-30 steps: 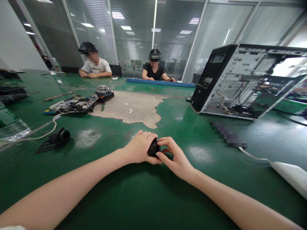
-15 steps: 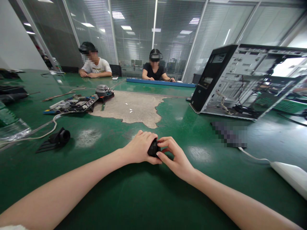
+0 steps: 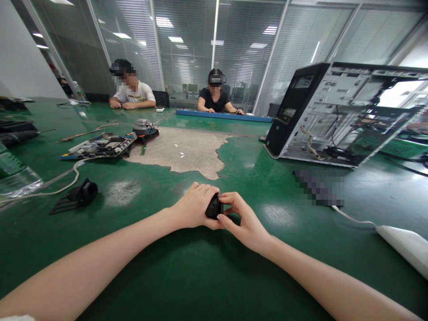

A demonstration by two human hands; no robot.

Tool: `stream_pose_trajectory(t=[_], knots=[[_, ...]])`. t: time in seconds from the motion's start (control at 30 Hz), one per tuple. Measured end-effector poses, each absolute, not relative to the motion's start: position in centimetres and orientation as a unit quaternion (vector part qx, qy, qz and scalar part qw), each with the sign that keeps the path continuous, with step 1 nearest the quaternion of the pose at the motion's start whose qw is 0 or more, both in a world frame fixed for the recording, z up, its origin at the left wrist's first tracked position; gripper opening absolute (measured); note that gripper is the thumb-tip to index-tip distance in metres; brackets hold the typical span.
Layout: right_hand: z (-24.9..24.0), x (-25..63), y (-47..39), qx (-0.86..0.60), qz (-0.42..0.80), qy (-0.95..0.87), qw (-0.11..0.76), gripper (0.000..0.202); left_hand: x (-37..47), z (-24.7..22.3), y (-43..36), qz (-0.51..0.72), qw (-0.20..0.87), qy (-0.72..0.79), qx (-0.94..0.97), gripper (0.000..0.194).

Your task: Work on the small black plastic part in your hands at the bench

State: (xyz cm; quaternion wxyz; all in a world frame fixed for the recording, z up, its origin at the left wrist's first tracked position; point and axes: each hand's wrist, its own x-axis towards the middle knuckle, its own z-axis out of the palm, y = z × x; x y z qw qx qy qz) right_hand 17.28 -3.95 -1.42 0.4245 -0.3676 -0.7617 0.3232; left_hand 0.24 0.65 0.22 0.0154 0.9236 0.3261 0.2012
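Note:
A small black object is held low over the green table, in the middle of the head view. My left hand wraps round it from the left, fingers over the top and thumb below. From the right, my right hand pinches its right side between thumb and fingertips. My palms and fingers hide much of the object, so its exact kind cannot be made out.
Left are a black part with a round end, a circuit board, a fan and a plastic bottle. An open computer case stands right. Two people sit across the table.
My right hand has shifted very slightly at the black object's right side. Both hands keep their hold on it.

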Motion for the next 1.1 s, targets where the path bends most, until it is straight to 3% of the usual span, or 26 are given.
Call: stream_pose_trajectory(t=[0.17,0.4,0.73,0.9,1.1], knots=[[-1.55,17.31,-3.92,-0.371,0.293,-0.764,0.438,0.020,0.41,0.35,0.59,0.201,0.021,0.330,0.922,0.059],[-1.59,17.31,-3.74,-0.396,0.345,-0.754,0.394,0.035,0.28,0.19,0.72,0.199,0.014,0.330,0.923,0.059],[-1.37,17.28,-4.00,-0.377,0.280,-0.771,0.431,0.020,0.39,0.48,0.50,0.199,0.022,0.332,0.922,0.058],[-1.51,17.28,-3.88,-0.387,0.305,-0.765,0.415,0.031,0.41,0.42,0.58,0.195,0.025,0.331,0.923,0.057],[-1.30,17.11,-3.91,-0.392,0.356,-0.747,0.403,0.029,0.29,0.28,0.64,0.199,0.018,0.331,0.922,0.060]])
